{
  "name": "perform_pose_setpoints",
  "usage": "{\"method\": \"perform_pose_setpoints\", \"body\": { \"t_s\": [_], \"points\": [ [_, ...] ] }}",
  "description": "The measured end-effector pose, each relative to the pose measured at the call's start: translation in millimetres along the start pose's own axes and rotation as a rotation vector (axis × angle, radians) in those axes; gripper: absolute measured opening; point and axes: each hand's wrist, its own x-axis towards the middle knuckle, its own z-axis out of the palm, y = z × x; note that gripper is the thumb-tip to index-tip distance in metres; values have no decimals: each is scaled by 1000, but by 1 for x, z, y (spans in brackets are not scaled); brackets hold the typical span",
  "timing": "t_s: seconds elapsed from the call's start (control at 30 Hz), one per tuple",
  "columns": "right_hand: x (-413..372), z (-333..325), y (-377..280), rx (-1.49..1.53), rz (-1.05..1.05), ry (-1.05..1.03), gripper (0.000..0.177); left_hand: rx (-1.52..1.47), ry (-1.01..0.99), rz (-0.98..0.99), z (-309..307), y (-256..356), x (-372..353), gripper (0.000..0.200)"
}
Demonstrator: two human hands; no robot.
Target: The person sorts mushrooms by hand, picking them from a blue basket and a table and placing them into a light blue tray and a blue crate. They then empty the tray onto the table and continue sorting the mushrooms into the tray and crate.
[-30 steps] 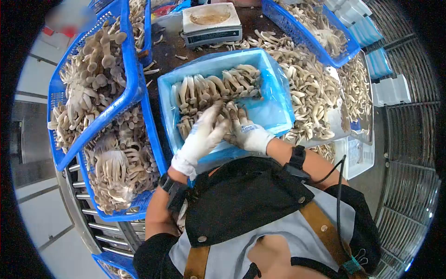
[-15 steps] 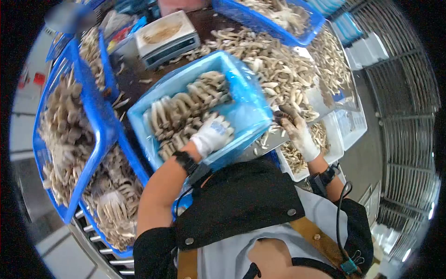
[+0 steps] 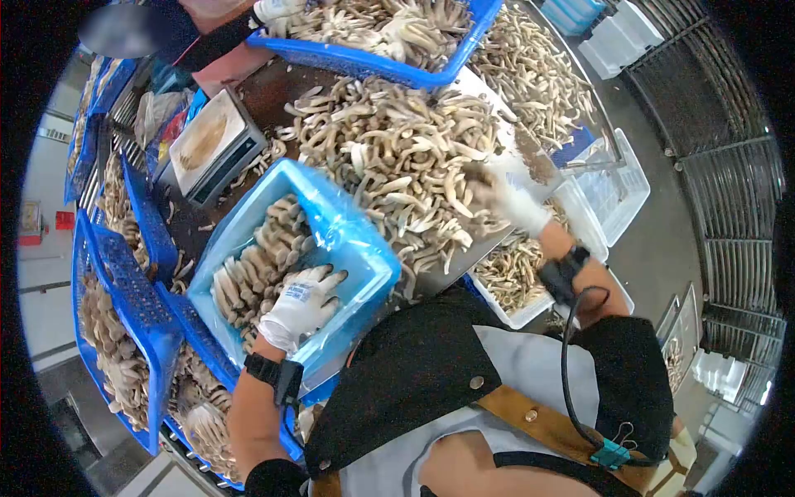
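My left hand (image 3: 304, 305), in a white glove, lies inside a blue plastic-lined box (image 3: 364, 240) beside rows of mushrooms (image 3: 261, 265). Its fingers are spread and nothing is in them. My right hand (image 3: 507, 199), gloved with dark fingertips, is at the right side of a large heap of loose mushrooms (image 3: 406, 157) on the table. Motion smears its fingers, so what they hold, if anything, cannot be made out.
A scale (image 3: 211, 145) stands behind the box. Blue baskets of mushrooms (image 3: 120, 348) line the left; another blue basket (image 3: 431, 80) is at the back near another person's gloved hand (image 3: 277, 8). A white tray (image 3: 530, 313) sits below my right wrist.
The view has turned, so the box and scale appear farther left and more of the heap shows. My right hand is now against the heap, its fingers blurred. Another person's arm has appeared at the top.
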Motion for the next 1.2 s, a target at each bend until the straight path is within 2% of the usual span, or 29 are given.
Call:
{"method": "perform_pose_setpoints", "body": {
  "t_s": [0.03, 0.1, 0.17, 0.23, 0.33, 0.4, 0.47, 0.57, 0.6, 0.63, 0.67, 0.7, 0.77, 0.8, 0.83, 0.9, 0.93, 0.97, 1.0, 1.03, 1.07, 1.1, 1.13, 1.17, 1.2],
  "points": [
    [35, -28, 30, -361, -9, -36, 38, 13, -29, -36, -2, 3, 10, 38],
    [102, -59, 60, -103, -256, 80, 41, 233, -82, -39, 38, -12, 19, 36],
    [167, -81, 80, -268, -174, 82, 49, 435, -136, -17, 76, -32, 5, 33],
    [191, -98, 28, -710, -118, -92, 51, 410, -192, -68, 64, -25, 0, 28],
    [228, -77, 20, -952, 3, -257, 53, 411, -247, -86, 53, -16, 0, 27],
    [249, -60, 38, -1069, -23, -287, 54, 401, -279, -79, 44, -11, 10, 27],
    [258, -55, 40, -1156, -55, -272, 51, 355, -200, -108, 41, -6, 17, 28],
    [289, -71, 69, -915, 0, -329, 43, 192, -82, -231, 24, 13, 25, 29],
    [245, -105, 22, -715, -44, -301, 42, 126, -39, -302, 13, 25, 29, 29],
    [280, -103, 91, -425, -172, -151, 45, 56, 5, -373, 3, 36, 32, 29],
    [247, -125, 64, -337, -159, -142, 42, 57, 129, -344, -8, 47, 37, 24],
    [214, -147, 34, -250, -145, -130, 39, -42, 208, -412, -19, 61, 43, 24],
    [214, -141, 81, 457, -152, -38, 31, -238, 360, -545, -32, 84, 55, 23],
    [189, -147, 67, 545, -55, -118, 28, -301, 466, -533, -30, 89, 61, 25],
    [163, -153, 51, 626, 50, -189, 34, -484, 467, -548, -29, 97, 70, 25],
    [134, -130, 33, 976, -150, -276, 37, -848, 468, -582, -41, 127, 106, 27],
    [122, -117, 27, 1149, -216, -337, 37, -976, 383, -515, -42, 136, 124, 32],
    [113, -100, 22, 1216, -229, -312, 28, -1100, 297, -445, -42, 145, 143, 38],
    [103, -82, 18, 1284, -243, -289, 25, -1399, 170, -414, -30, 149, 159, 50],
    [94, -64, 13, 1351, -259, -266, 31, -1692, 33, -372, -14, 149, 174, 63],
    [79, -50, 6, 1142, -166, -213, 39, -1881, -46, -327, -5, 152, 186, 72],
    [66, -40, 0, 927, -239, -193, 41, -2067, -130, -273, 1, 154, 196, 82],
    [53, -30, -6, 714, -308, -160, 45, -2140, 50, -268, 5, 159, 208, 81],
    [42, -22, -10, 489, -527, -155, 42, -2204, 232, -259, 7, 161, 213, 81],
    [36, -19, -12, 255, -736, -144, 40, -2237, 290, -232, 2, 163, 209, 77]
  ]
}}
